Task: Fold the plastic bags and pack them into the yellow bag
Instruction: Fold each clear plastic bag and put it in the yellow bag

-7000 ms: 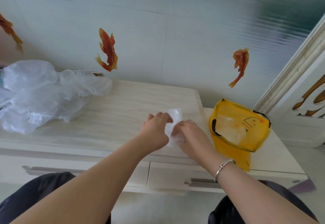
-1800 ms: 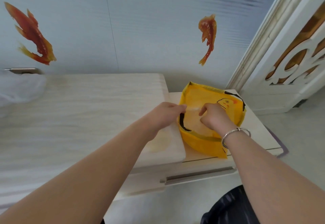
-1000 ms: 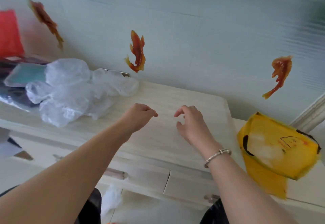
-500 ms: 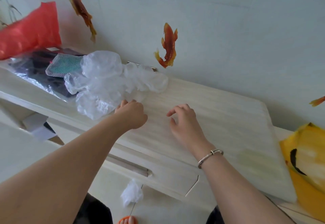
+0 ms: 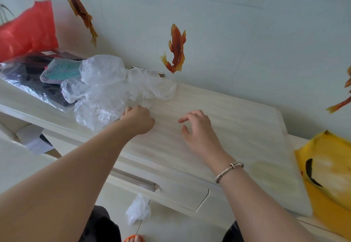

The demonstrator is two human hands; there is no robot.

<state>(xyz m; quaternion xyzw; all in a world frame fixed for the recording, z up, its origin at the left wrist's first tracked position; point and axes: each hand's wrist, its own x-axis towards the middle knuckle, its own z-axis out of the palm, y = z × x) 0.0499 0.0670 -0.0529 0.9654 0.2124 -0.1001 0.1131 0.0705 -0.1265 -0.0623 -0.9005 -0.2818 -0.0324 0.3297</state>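
Observation:
A pile of crumpled clear plastic bags (image 5: 106, 90) lies at the back left of the pale wooden cabinet top (image 5: 228, 128). My left hand (image 5: 137, 119) is at the pile's near edge, its fingers curled into the plastic. My right hand (image 5: 197, 129) hovers over the bare wood to the right, fingers loosely bent and holding nothing; a bracelet is on its wrist. The yellow bag (image 5: 330, 150) with a duck print lies open at the far right on a lower surface, with pale folded plastic inside it.
A red bag (image 5: 28, 31), a dark foil-wrapped package (image 5: 28, 74) and a teal item in white netting (image 5: 58, 71) sit left of the pile. One crumpled white bag (image 5: 138, 211) lies on the floor below the drawer handle (image 5: 133, 179). Fish stickers (image 5: 176, 50) are on the wall.
Both hands left the yellow bag and moved left across the cabinet top. My left hand has reached the pile of clear bags and curled into it; my right hand trails, empty.

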